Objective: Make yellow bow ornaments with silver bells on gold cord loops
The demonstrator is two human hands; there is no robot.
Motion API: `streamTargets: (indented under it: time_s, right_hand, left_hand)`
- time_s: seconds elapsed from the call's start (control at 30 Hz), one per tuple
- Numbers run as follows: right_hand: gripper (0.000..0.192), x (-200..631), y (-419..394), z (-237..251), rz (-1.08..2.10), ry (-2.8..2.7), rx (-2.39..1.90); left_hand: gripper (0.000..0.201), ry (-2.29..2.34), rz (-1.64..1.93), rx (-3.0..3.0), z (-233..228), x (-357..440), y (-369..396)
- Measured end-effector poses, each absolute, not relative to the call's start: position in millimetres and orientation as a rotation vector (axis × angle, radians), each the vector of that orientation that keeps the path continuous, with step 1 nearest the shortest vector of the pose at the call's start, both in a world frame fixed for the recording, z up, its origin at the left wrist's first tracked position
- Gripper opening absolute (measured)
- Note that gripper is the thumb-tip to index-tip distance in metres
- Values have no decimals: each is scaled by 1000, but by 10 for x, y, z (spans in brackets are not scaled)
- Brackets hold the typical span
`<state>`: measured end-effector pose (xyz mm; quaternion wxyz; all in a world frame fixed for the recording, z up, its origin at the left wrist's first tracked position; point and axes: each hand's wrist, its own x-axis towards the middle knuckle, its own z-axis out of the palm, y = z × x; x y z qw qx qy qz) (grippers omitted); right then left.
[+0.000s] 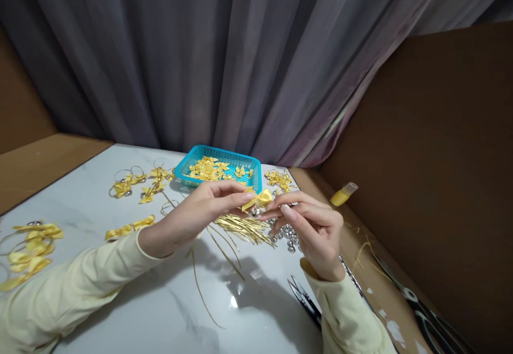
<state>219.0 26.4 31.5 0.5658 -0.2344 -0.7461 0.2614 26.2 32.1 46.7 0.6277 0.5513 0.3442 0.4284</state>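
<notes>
A yellow satin ribbon bow (262, 198) with a small silver bell (255, 212) under it is held up between my two hands, above the table. My left hand (216, 202) pinches the bow's left side between thumb and fingers. From the right, my right hand (316, 226) has its fingertips closed in at the bow's right loop and by the bell; part of that grip is hidden. Beneath the hands lies a bundle of gold twist ties (244, 227). Loose silver bells (290, 236) are heaped partly behind my right hand.
A turquoise basket (258, 175) of yellow bows stands at the back. Finished-looking bows with bells lie left (122, 188) and near left (36, 244). Tweezers (304, 298) rest near my right sleeve. Large scissors (425, 311) and a yellow-filled tube (343, 194) are on the brown board at right.
</notes>
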Motion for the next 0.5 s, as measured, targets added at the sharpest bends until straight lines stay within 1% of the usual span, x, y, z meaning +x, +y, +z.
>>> streamTargets:
  time_s: [0.13,0.5]
  right_hand:
    - [27,2153,229,362,559,-1804,-559]
    - [20,2116,109,395,317,-1995,-498]
  left_hand:
    - [13,804,1023,1301,456,248,333]
    - [18,846,1025,1405,421,242,340]
